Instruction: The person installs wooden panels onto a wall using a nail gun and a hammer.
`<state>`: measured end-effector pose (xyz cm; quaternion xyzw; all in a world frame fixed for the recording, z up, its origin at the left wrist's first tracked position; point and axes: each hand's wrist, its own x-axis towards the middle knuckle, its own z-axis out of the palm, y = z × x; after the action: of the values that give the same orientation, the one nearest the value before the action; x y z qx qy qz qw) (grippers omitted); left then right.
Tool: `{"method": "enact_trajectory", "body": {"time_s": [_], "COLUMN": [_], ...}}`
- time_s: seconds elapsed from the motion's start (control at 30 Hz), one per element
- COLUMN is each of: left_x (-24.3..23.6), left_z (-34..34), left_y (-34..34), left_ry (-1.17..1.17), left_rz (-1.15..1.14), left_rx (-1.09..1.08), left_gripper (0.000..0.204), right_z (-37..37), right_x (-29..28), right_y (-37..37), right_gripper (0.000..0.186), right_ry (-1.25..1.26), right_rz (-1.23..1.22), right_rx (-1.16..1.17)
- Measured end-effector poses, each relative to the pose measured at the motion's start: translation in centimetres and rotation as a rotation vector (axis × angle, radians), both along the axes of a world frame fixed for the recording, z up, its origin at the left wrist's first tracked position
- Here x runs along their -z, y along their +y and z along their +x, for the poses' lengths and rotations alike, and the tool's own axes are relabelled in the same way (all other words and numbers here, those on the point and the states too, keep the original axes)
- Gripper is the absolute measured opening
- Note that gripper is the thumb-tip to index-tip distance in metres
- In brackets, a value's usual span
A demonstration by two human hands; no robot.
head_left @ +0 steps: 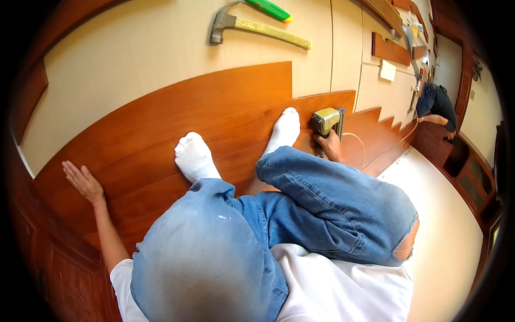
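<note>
My left hand point(83, 183) lies with its fingers stretched out on the reddish-brown floorboards point(145, 129), near their left end. On the right, my right hand point(330, 146) is wrapped round the handle of a nail gun point(325, 119) with a yellowish head. The nail gun stands over the boards, close to my right foot in a white sock point(286, 127). A thin pale air hose point(360, 140) curves away beside it to the right. My left sock point(194, 155) rests on the boards between my hands. The nail gun's tip is hidden.
Beyond the boards, a claw hammer point(268, 32) and a green-handled tool point(270, 8) lie on the pale underlay point(134, 59). Board pieces point(390, 50) lie at the far right. A person point(437, 104) bends over there. Dark red wooden furniture point(64, 268) borders the left.
</note>
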<state>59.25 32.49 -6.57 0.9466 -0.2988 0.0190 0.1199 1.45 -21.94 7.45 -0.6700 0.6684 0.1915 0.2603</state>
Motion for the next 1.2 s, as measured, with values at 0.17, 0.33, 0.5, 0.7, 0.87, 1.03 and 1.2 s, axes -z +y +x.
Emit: {"method": "enact_trajectory", "body": {"time_s": [0.17,0.33,0.5,0.7,0.87,1.03,1.2], "left_x": [0.7,-0.5,-1.0,-1.3,-2.0,-2.4,-2.7], "left_z": [5.1,6.1,6.0,5.8,6.0,5.5,5.6], "left_y": [0.0,0.6,0.3,-0.6,-1.3,-1.8,-1.8], "left_ry": [-0.068,-0.020,-0.041,-0.030,-0.027,-0.014,0.009], "left_rz": [-0.059,-0.002,0.024,0.037,0.065,0.081,0.102], "left_rx": [0.112,0.125,0.125,0.137,0.155,0.127,0.110], "left_gripper": [0.059,0.056,0.056,0.057,0.057,0.058,0.059], "right_z": [-1.0,9.9,19.4,29.0,32.4,34.0,35.2], "right_x": [-1.1,-9.1,-13.8,-13.6,-10.4,-8.1,-7.6], "right_y": [-0.2,-0.3,-3.8,-8.6,-11.1,-11.7,-11.8], "right_gripper": [0.035,0.032,0.024,0.032,0.031,0.033,0.038], "right_ry": [0.124,-0.021,-0.256,-0.419,-0.399,-0.305,-0.219], "right_rz": [-0.021,0.146,0.344,0.587,0.780,0.884,0.876], "right_rx": [-0.221,-0.087,0.100,0.302,0.401,0.453,0.435]}}
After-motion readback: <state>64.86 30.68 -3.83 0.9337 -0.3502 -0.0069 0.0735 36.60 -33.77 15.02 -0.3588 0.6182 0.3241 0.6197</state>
